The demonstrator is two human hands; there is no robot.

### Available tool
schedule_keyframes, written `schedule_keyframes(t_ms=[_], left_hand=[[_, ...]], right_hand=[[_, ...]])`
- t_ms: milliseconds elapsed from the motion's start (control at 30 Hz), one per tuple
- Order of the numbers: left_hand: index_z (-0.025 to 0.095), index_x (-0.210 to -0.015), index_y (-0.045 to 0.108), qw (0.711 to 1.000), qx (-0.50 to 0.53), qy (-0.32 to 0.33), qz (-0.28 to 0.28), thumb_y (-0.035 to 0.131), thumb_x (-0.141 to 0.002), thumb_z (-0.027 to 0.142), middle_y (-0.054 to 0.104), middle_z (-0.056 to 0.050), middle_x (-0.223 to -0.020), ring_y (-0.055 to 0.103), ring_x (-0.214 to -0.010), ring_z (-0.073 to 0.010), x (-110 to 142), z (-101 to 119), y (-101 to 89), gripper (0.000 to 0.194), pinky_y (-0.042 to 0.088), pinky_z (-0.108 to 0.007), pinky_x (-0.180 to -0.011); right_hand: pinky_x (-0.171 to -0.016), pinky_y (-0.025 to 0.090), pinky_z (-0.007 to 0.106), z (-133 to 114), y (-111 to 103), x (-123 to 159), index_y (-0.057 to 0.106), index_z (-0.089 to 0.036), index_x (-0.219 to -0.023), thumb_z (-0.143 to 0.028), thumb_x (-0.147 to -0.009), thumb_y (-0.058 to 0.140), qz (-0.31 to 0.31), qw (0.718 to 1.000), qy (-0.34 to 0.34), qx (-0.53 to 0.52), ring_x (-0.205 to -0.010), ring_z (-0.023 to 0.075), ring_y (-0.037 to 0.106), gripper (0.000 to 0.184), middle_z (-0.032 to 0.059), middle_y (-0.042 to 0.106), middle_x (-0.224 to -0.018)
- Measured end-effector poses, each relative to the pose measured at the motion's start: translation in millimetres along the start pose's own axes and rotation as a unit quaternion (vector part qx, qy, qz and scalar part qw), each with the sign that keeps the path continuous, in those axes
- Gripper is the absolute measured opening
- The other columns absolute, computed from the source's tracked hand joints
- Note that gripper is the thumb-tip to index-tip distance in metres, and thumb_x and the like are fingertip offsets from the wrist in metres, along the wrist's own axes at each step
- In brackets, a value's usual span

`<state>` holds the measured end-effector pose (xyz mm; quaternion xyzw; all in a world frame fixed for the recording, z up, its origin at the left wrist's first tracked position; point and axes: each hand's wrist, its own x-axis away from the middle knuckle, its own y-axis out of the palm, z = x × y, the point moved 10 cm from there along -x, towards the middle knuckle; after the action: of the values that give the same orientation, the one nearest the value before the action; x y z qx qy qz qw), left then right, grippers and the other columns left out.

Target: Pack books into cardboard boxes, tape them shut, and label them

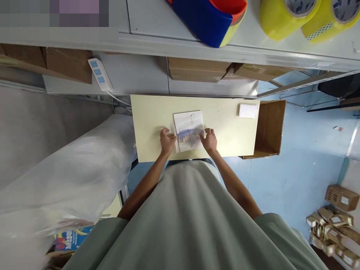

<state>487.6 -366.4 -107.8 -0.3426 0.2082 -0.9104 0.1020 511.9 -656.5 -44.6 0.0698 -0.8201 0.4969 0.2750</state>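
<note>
A thin booklet (189,125) with a white upper part and a bluish picture lower down lies slightly turned on the cream tabletop, and a see-through plastic sleeve (174,131) seems to edge it on the left. At that left edge my left hand (167,142) is closed, thumb and fingers pinched together on what looks like the sleeve's rim. On the opposite side my right hand (209,140) has its thumb over the booklet's right edge and its fingers curled beside it. What lies under the fingertips is partly hidden.
The cream table (230,135) carries a small white stack (248,110) at its right end. An open cardboard box (270,127) stands beside that end. A large plastic bag (84,165) bulges at left. Above are a shelf with yellow tape rolls (289,18) and a power strip (100,75).
</note>
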Motion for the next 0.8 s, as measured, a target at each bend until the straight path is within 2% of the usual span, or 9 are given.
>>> schedule_keyframes(t_ms=[67, 133, 233, 333, 433, 600, 700, 800], left_hand=[[0.020, -0.140, 0.058, 0.998, -0.008, -0.058, 0.019, 0.084, -0.082, 0.027, 0.071, -0.018, -0.142, 0.080, -0.106, -0.0247, -6, -5, -0.3, 0.064, 0.064, -0.040, -0.098], [0.021, -0.123, 0.064, 0.995, -0.051, -0.083, 0.009, 0.087, -0.083, 0.037, 0.078, -0.014, -0.125, 0.079, -0.107, -0.0294, -10, -4, 3.1, 0.048, 0.061, -0.041, -0.098], [0.024, -0.096, 0.065, 0.990, -0.127, -0.056, -0.035, 0.083, -0.088, 0.045, 0.080, -0.013, -0.108, 0.077, -0.114, -0.0380, -9, 7, 13.0, 0.029, 0.056, -0.046, -0.101], [0.025, -0.083, 0.060, 0.986, -0.161, -0.021, -0.044, 0.080, -0.091, 0.043, 0.080, -0.013, -0.101, 0.076, -0.106, -0.0363, -1, 18, 16.1, 0.027, 0.055, -0.044, -0.098], [0.025, -0.082, 0.062, 0.985, -0.171, -0.005, -0.036, 0.078, -0.093, 0.038, 0.081, -0.011, -0.098, 0.075, -0.098, -0.0322, 4, 26, 12.6, 0.024, 0.054, -0.040, -0.093], [0.023, -0.088, 0.070, 0.982, -0.188, 0.019, -0.032, 0.073, -0.097, 0.036, 0.081, -0.011, -0.101, 0.075, -0.097, -0.0300, 3, 36, -0.8, 0.016, 0.053, -0.037, -0.090], [0.022, -0.090, 0.071, 0.980, -0.194, 0.041, -0.015, 0.069, -0.099, 0.032, 0.081, -0.011, -0.102, 0.075, -0.097, -0.0277, -5, 44, -18.4, 0.013, 0.053, -0.035, -0.090], [0.022, -0.090, 0.071, 0.976, -0.209, 0.057, 0.013, 0.068, -0.099, 0.031, 0.080, -0.010, -0.098, 0.074, -0.095, -0.0270, -21, 51, -47.3, 0.014, 0.053, -0.034, -0.089]], right_hand=[[-0.094, 0.063, 0.042, 23, 1, -3, 0.065, -0.019, -0.131, -0.035, -0.106, 0.069, -0.014, 0.999, 0.031, -0.022, -0.112, 0.0290, 0.077, 0.031, 0.0175, 0.075, -0.135], [-0.096, 0.062, 0.040, 32, 9, -5, 0.065, -0.020, -0.127, -0.033, -0.104, 0.071, -0.033, 0.998, 0.041, -0.044, -0.106, 0.0266, 0.078, 0.027, 0.0143, 0.078, -0.128], [-0.095, 0.060, 0.039, 33, 17, -8, 0.064, -0.022, -0.125, -0.034, -0.104, 0.071, -0.036, 0.996, 0.046, -0.063, -0.104, 0.0260, 0.077, 0.025, 0.0108, 0.079, -0.120], [-0.091, 0.060, 0.039, 32, 19, -11, 0.061, -0.024, -0.119, -0.034, -0.101, 0.071, -0.030, 0.996, 0.050, -0.067, -0.102, 0.0270, 0.076, 0.022, 0.0105, 0.078, -0.119], [-0.086, 0.058, 0.037, 30, 17, -13, 0.057, -0.026, -0.107, -0.032, -0.098, 0.069, -0.026, 0.995, 0.041, -0.085, -0.096, 0.0252, 0.075, 0.016, 0.0103, 0.076, -0.121], [-0.082, 0.056, 0.035, 22, 20, -14, 0.050, -0.029, -0.098, -0.030, -0.097, 0.067, -0.027, 0.989, 0.044, -0.137, -0.088, 0.0226, 0.076, 0.016, 0.0054, 0.080, -0.110], [-0.081, 0.056, 0.034, 2, 24, -16, 0.050, -0.030, -0.097, -0.029, -0.097, 0.067, -0.021, 0.988, 0.027, -0.152, -0.088, 0.0224, 0.077, 0.016, 0.0047, 0.082, -0.109], [-0.082, 0.058, 0.034, -28, 33, -22, 0.052, -0.029, -0.097, -0.028, -0.098, 0.067, -0.033, 0.985, 0.004, -0.169, -0.090, 0.0223, 0.078, 0.015, 0.0051, 0.082, -0.110]])
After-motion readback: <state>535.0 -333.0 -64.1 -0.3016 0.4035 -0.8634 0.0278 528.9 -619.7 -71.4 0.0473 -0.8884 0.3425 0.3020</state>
